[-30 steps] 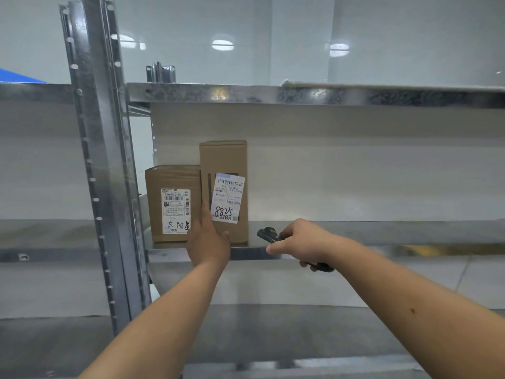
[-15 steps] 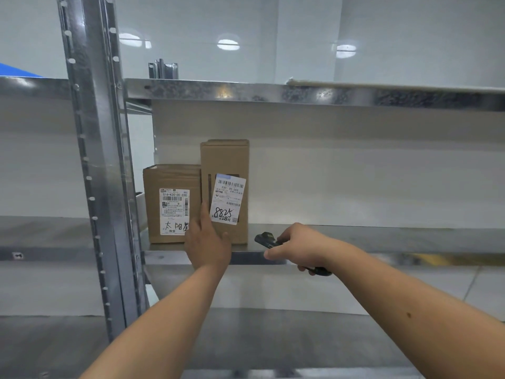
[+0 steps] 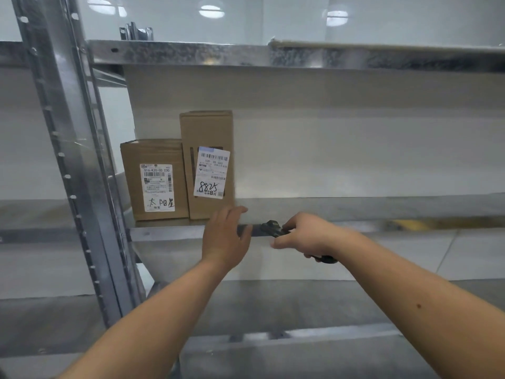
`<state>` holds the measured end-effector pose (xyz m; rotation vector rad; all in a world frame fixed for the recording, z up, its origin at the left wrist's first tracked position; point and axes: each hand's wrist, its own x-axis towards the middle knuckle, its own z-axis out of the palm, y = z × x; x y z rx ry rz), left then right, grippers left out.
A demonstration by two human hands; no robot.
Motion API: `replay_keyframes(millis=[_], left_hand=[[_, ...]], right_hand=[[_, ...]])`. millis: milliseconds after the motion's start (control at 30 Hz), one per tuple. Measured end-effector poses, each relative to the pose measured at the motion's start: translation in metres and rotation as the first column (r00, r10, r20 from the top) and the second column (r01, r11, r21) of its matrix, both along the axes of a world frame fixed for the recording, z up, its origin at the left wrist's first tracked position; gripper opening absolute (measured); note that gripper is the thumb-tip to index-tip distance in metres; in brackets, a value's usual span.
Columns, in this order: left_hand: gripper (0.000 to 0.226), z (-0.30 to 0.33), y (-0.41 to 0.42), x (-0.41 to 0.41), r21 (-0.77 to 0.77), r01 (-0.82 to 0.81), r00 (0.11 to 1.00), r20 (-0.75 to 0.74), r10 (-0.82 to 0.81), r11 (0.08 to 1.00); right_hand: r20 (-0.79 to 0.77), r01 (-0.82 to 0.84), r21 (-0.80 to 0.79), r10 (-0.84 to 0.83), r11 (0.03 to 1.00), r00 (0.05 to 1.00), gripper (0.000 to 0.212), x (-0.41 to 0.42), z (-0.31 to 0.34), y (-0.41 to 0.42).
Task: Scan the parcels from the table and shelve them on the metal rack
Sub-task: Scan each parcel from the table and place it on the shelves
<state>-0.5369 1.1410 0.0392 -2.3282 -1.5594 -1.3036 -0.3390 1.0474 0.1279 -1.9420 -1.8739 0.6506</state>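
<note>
Two brown cardboard parcels stood upright on the galvanised metal rack (image 3: 169, 232), at the left end of its middle shelf, touching each other side by side: the shorter brown cardboard parcel with a white printed label and handwritten characters (image 3: 154, 181) nearest the perforated upright post (image 3: 68, 160), the taller narrow brown cardboard parcel with a white barcode label marked 8825 (image 3: 207, 165) just to its right. Judged from this, at least two parcels were shelved; the rest of that shelf to the right held nothing visible. No tabletop was in view, so how many parcels remained to scan could not be told. The left hand (image 3: 225, 236) was raised in front of the shelf's front edge, just below and to the right of the taller parcel, back of the hand toward the observer, fingers (image 3: 232, 212) extended and loosely together, gripping nothing; whether the fingertips touched the box's lower corner could not be resolved, owing to blur. The right hand (image 3: 306, 236) was held level with the shelf edge, near the left hand but apart from it, fingers curled round a black handheld barcode scanner (image 3: 273, 228), its head pointing left toward the parcels and its handle end showing below the palm. Both forearms reached up from the lower frame.
</note>
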Motion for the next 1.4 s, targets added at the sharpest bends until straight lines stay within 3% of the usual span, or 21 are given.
replay_keyframes(millis=[167,267,467,767,933,1300,1400], left_hand=[[0.031,-0.017,-0.012,0.036,-0.085,0.128,0.986,-0.097,-0.136,0.988],[0.025,-0.032,-0.021,0.068,-0.143,0.128,0.958,-0.237,-0.160,0.981],[0.036,-0.079,-0.050,0.155,-0.350,0.254,0.857,-0.350,-0.377,0.902],[0.062,-0.152,-0.146,0.309,-0.596,0.395,0.553,-0.454,-0.699,0.699],[0.072,-0.170,-0.206,0.401,-0.665,0.440,0.393,-0.462,-0.795,0.604],[0.079,-0.183,-0.340,0.599,-0.692,0.587,0.135,-0.428,-0.894,0.420],[0.079,-0.180,-0.377,0.639,-0.702,0.622,0.071,-0.391,-0.918,0.347]], right_hand=[[0.009,0.077,-0.010,-0.077,0.997,0.997,0.046,0.029,-0.023,-0.033],[-0.026,0.153,-0.023,-0.154,0.988,0.988,0.046,0.054,-0.049,-0.056],[-0.091,0.394,-0.080,-0.401,0.915,0.912,0.031,0.118,-0.117,-0.127],[-0.303,0.662,-0.156,-0.674,0.733,0.674,0.030,0.194,-0.186,-0.264],[-0.357,0.774,-0.162,-0.767,0.612,0.533,0.022,0.245,-0.210,-0.329],[-0.294,0.920,-0.238,-0.926,0.313,0.239,0.019,0.366,-0.222,-0.484],[-0.254,0.943,-0.233,-0.951,0.239,0.178,0.027,0.388,-0.216,-0.519]])
